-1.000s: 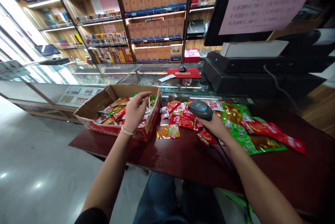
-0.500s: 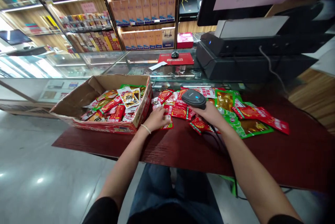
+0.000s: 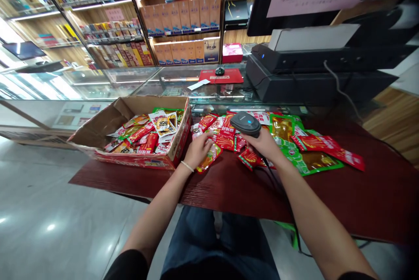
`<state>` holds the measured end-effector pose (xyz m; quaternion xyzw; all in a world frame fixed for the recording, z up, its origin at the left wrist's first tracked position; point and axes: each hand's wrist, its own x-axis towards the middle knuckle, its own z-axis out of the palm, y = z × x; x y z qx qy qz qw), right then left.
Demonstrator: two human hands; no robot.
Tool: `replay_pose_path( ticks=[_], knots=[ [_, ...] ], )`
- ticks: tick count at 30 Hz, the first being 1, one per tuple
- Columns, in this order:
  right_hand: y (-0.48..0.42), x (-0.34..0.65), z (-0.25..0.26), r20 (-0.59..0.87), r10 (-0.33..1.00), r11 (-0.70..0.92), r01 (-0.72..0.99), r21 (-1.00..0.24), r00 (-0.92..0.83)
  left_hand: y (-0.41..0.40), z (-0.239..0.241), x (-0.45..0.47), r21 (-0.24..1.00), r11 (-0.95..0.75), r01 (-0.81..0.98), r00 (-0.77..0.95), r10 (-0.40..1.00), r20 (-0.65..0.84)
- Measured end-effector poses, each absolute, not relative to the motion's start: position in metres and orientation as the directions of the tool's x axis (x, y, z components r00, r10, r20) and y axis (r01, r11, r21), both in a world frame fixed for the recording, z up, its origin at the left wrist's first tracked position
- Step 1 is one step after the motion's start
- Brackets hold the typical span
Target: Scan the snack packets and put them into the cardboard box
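Packet (image 3: 212,157) is turning askew under the left hand (image 3: 196,151), on the table (image 3: 225,190) right of the box (image 3: 129,161); whether fingers (image 3: 205,138) are pinching is unclear. Right hand (image 3: 264,144) is clasping the scanner (image 3: 245,124); handling seems underway.

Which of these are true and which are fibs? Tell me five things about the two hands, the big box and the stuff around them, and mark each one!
1. The right hand holds a dark scanner. True.
2. The left hand is inside the cardboard box. False: it is over a colourful packet on the dark red table, beside the box.
3. A pale band is around the left wrist. True.
4. The cardboard box has nothing in it. False: lots of packets lie inside.
5. A black mouse sits on a red mat. True.
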<state>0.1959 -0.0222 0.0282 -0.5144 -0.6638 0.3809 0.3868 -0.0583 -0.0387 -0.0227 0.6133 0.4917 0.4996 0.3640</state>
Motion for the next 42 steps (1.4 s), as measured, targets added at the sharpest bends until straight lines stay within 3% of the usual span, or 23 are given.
replay_pose_path(
  ticks=[4, 8, 15, 25, 33, 38, 42],
  knots=[
    [-0.021, 0.199, 0.030, 0.127, 0.981, 0.171, 0.343, -0.924, -0.148, -0.028, -0.013, -0.051, 0.964, -0.266, 0.018, -0.215, 0.940, 0.263],
    [-0.022, 0.201, 0.033, 0.129, 0.987, 0.155, 0.311, -0.938, -0.100, -0.018, -0.006, -0.043, 0.950, -0.092, -0.299, -0.188, 0.981, 0.036],
    [-0.022, 0.204, 0.038, 0.115, 0.990, 0.133, 0.303, -0.944, -0.076, 0.022, -0.001, -0.016, 0.673, -0.045, -0.738, -0.220, 0.959, -0.177],
    [-0.019, 0.204, 0.032, 0.105, 0.993, 0.117, 0.293, -0.949, -0.057, 0.037, -0.012, -0.015, 0.590, 0.053, -0.805, -0.019, 0.993, -0.116],
    [-0.016, 0.203, 0.028, 0.083, 0.996, 0.090, 0.271, -0.958, -0.035, 0.024, -0.002, -0.014, 0.627, 0.026, -0.779, -0.052, 0.993, -0.107],
    [-0.015, 0.203, 0.027, 0.120, 0.991, 0.134, 0.303, -0.943, -0.064, 0.026, -0.011, -0.014, 0.622, 0.084, -0.779, 0.032, 0.995, -0.094],
    [-0.014, 0.204, 0.027, 0.133, 0.988, 0.154, 0.336, -0.929, -0.085, 0.034, -0.026, -0.010, 0.703, 0.082, -0.707, 0.006, 0.994, -0.110]
  ],
)
